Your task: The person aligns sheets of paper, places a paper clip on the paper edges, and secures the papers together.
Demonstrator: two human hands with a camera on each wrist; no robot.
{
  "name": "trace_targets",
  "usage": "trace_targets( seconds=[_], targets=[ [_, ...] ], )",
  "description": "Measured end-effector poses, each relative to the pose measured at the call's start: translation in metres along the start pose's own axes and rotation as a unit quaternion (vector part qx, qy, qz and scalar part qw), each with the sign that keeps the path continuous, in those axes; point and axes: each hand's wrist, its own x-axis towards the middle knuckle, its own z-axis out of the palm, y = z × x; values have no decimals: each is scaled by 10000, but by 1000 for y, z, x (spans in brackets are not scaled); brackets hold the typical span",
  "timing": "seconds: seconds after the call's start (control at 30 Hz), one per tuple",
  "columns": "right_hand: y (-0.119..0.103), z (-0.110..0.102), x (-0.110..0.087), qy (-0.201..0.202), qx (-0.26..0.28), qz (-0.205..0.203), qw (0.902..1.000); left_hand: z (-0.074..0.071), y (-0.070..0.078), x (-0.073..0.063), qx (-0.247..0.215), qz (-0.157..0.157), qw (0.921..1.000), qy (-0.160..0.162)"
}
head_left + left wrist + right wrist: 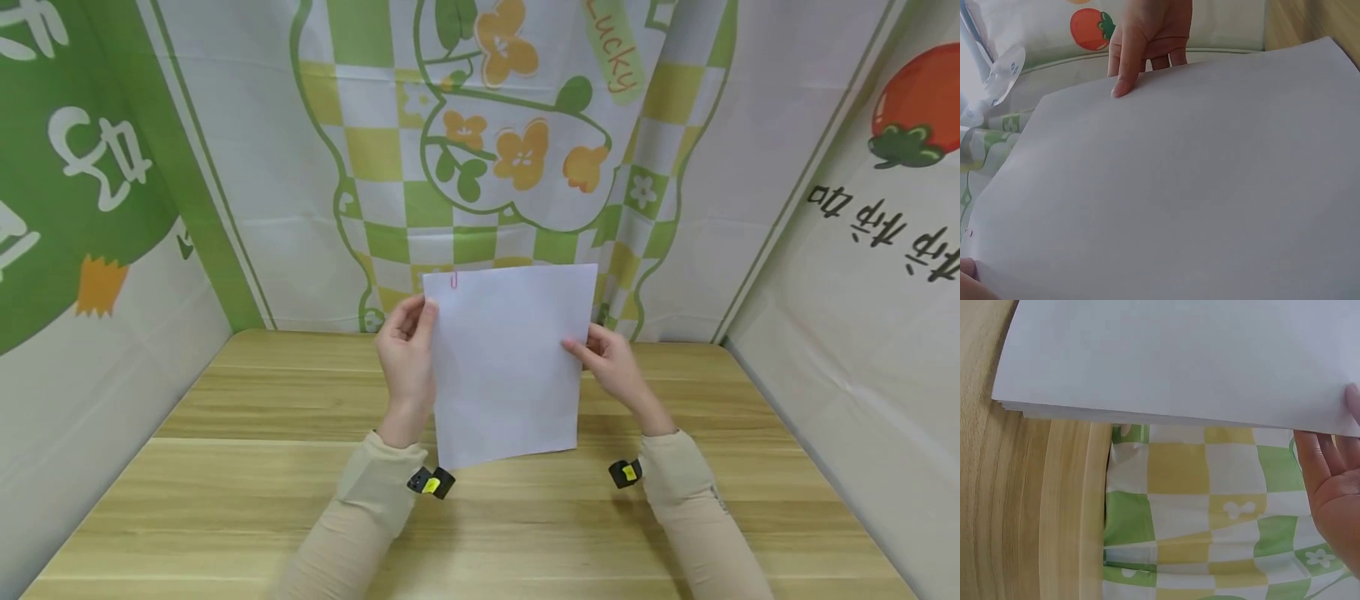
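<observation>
A small stack of white paper sheets point(510, 367) is held up above the table, with its layered edges visible in the right wrist view. A pink paper clip point(453, 281) sits on its top edge near the left corner. My left hand point(408, 350) pinches the upper left edge, just below the clip; only part of that hand shows at the lower left corner of the left wrist view. On the opposite edge, my right hand point(611, 362) grips the sheets with its thumb point(1354, 400) on the front and its fingers point(1313, 459) behind.
Beneath the hands lies a wood-grain table point(262, 467). A patterned curtain point(382, 167) hangs behind it, with printed cloth walls point(840, 358) on both sides. Each wrist wears a small black device point(431, 482) with a yellow mark.
</observation>
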Motion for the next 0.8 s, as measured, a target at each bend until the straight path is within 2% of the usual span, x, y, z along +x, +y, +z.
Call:
trace_targets(
  seconds=[0.13, 0.37, 0.57, 0.7, 0.8],
  targets=[
    [17, 2, 3, 171, 66, 49, 9998, -3, -3, 0, 107, -19, 9998, -186],
    [21, 4, 3, 234, 251, 28, 9994, -6, -9, 1, 466, -3, 9979, -456],
    [6, 3, 1, 172, 347, 131, 9992, -5, -9, 4, 625, -32, 9971, -444],
    [-11, 2, -3, 106, 251, 153, 9995, -6, -9, 6, 701, -97, 9964, -457],
    [-16, 1, -4, 82, 164, 227, 9996, -6, -10, 7, 727, -107, 9961, -489]
  ],
)
